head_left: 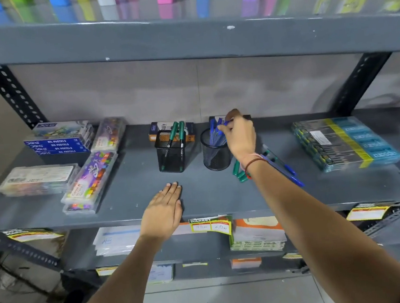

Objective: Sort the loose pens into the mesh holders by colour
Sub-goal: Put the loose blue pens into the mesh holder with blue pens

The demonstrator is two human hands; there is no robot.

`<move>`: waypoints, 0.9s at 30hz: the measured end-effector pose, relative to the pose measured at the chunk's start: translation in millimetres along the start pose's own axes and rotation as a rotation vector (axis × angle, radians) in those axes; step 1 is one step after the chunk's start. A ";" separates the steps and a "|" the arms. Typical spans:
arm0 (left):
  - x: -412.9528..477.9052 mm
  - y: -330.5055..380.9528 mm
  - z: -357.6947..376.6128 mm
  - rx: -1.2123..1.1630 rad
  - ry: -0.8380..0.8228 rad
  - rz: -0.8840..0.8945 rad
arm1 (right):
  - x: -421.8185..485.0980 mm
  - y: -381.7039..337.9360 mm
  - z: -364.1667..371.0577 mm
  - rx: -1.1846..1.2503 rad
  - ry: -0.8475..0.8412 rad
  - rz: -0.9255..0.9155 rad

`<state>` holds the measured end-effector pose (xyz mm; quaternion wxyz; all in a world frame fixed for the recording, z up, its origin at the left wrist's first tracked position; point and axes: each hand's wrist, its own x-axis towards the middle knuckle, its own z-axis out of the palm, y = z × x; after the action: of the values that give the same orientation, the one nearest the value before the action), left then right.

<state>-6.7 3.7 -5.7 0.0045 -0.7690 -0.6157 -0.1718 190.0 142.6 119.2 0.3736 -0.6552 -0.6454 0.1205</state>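
Observation:
Two black mesh holders stand mid-shelf. The square holder has green pens standing in it. The round holder has blue pens in it. My right hand is over the round holder's rim, fingers pinched on a blue pen whose tip points into the holder. Behind my right wrist, loose green pens and loose blue pens lie on the shelf. My left hand rests flat on the shelf's front edge, fingers together, holding nothing.
Boxes of oil pastels and clear crayon cases fill the shelf's left side. A wrapped pack of pen boxes lies at the right. A small box stands behind the square holder. Another shelf runs close overhead.

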 end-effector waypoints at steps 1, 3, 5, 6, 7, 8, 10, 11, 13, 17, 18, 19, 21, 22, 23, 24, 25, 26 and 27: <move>-0.4 -0.3 0.2 0.004 -0.002 -0.001 | -0.6 3.4 2.6 -0.001 0.002 0.004; -0.8 -0.9 1.1 0.017 0.003 0.000 | 0.8 8.6 1.4 -0.022 0.007 0.012; -0.6 -2.0 1.5 0.024 0.000 0.000 | 0.2 12.0 -6.8 -0.029 0.006 -0.020; -0.8 -2.3 1.8 0.025 -0.002 -0.002 | -1.1 16.0 -12.3 0.000 0.010 -0.040; -1.0 -2.2 1.9 0.025 -0.002 -0.002 | -2.7 21.5 -18.5 0.050 0.030 -0.045; -1.2 -1.7 2.1 0.025 -0.002 -0.003 | -6.0 30.9 -25.7 0.097 0.054 -0.026; -1.2 -1.8 1.2 0.031 -0.006 -0.006 | -17.2 54.5 -40.2 0.091 0.103 0.041; -1.6 -1.3 1.3 0.029 -0.007 -0.005 | -24.8 69.6 -46.8 0.026 0.092 0.096; -2.0 -2.2 1.8 0.016 -0.012 -0.005 | -41.3 96.6 -56.5 -0.205 -0.004 0.204; -2.4 -2.4 1.8 0.015 -0.020 -0.010 | -69.9 124.9 -66.5 -0.490 -0.093 0.338; -2.4 -1.8 1.0 0.017 -0.025 -0.012 | -74.6 128.6 -67.4 -0.517 -0.103 0.363; -2.3 -0.9 0.2 0.016 -0.028 -0.015 | -78.9 130.8 -68.6 -0.529 -0.114 0.381; -2.3 0.0 -1.1 0.010 -0.033 -0.023 | -84.4 134.2 -68.2 -0.510 -0.134 0.404; -2.7 0.2 -1.2 0.008 -0.034 -0.026 | -86.2 134.2 -67.7 -0.491 -0.142 0.401; -2.6 0.4 -1.3 0.005 -0.036 -0.027 | -87.2 133.6 -66.9 -0.478 -0.148 0.382; -2.5 0.5 -1.2 0.000 -0.039 -0.028 | -88.1 132.5 -66.3 -0.466 -0.160 0.367; -3.0 0.4 -1.0 -0.006 -0.043 -0.029 | -89.0 129.5 -66.6 -0.441 -0.164 0.354; -3.3 0.3 -0.7 -0.012 -0.049 -0.031 | -89.1 125.1 -68.0 -0.390 -0.142 0.354; -3.6 0.2 -0.6 -0.017 -0.053 -0.034 | -88.6 118.4 -70.6 -0.323 -0.097 0.354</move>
<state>-7.4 0.1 -6.1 -0.0212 -0.7627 -0.6271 -0.1567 312.5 49.4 62.9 0.2056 -0.8030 -0.5484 0.1106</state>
